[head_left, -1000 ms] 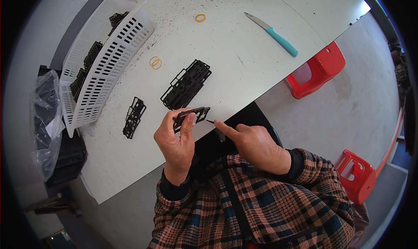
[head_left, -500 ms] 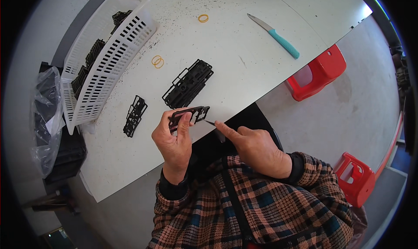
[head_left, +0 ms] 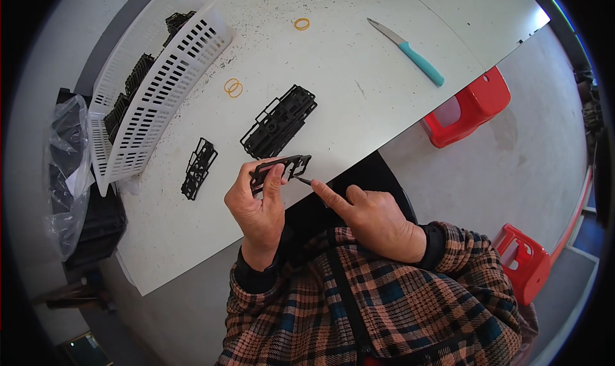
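Observation:
My left hand [head_left: 259, 206] grips a black plastic frame [head_left: 300, 167] with rectangular openings, thumb in front and fingers behind. The frame is held up just off the table's near edge. My right hand [head_left: 375, 220] is closed around a slim, dark pointed tool [head_left: 303, 180], index finger stretched along it. Its tip meets the lower right edge of the frame, and most of the tool is hidden by the hand. Beyond my left hand lies a stack of similar black frames [head_left: 280, 122]. A single loose black frame [head_left: 199, 169] rests to the left.
A white slotted basket [head_left: 168, 87] holding several black frames stands at the left. Yellow rubber bands [head_left: 233, 88] and a turquoise-handled knife [head_left: 419, 64] lie on the white table [head_left: 346, 113], among small dark crumbs. Red stools [head_left: 473, 106] stand to the right.
The tool's tip has shifted slightly left, closer in against the frame, with my right hand following. My left hand keeps its hold on the frame, almost unmoved.

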Action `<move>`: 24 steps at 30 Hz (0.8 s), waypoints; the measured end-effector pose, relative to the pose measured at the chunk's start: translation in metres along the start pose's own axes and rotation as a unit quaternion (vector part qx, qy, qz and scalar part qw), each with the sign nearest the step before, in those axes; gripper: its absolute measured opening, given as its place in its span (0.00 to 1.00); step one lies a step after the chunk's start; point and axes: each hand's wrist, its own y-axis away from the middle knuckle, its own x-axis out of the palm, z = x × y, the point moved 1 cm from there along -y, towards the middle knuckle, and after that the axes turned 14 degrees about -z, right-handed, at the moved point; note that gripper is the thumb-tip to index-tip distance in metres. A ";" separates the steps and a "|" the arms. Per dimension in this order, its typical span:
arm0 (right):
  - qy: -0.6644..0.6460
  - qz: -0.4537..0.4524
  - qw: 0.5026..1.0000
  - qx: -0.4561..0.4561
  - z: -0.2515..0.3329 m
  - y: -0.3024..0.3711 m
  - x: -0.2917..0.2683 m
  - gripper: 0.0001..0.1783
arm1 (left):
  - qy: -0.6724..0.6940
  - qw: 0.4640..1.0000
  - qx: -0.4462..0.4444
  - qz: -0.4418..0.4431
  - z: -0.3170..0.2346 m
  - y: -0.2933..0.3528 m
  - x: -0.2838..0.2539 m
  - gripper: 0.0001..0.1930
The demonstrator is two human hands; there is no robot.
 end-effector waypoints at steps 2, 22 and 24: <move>0.007 -0.001 1.000 -0.003 0.001 0.000 -0.001 0.44 | 0.003 1.000 0.005 -0.001 0.000 0.000 0.000 0.07; -0.006 -0.008 0.999 0.045 0.001 0.009 0.003 0.39 | -0.023 1.000 0.019 -0.011 -0.002 0.004 0.000 0.06; 0.009 -0.006 0.999 0.042 0.001 0.008 0.003 0.39 | -0.023 0.999 0.021 -0.009 -0.002 0.004 0.000 0.06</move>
